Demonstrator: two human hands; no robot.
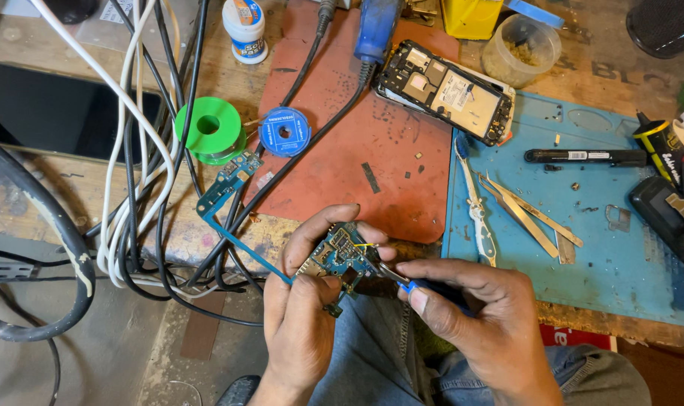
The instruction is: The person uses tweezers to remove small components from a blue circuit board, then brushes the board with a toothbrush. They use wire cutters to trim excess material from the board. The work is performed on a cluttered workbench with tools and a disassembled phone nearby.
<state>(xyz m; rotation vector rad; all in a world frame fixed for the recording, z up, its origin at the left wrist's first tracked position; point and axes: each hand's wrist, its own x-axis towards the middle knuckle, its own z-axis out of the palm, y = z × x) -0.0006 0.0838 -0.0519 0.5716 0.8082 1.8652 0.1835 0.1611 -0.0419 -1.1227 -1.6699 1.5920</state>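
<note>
Left hand (301,301) gripping circuit board (340,256) over the lap | right hand (473,316) pinching blue-handled tool (417,284), tip touching board's right edge | steadying wrists, pressing lightly seems wise

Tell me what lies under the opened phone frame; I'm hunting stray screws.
The opened phone frame rests partly on the red mat and partly on the blue mat. Whatever sits directly beneath its body is covered and cannot be seen.
</note>
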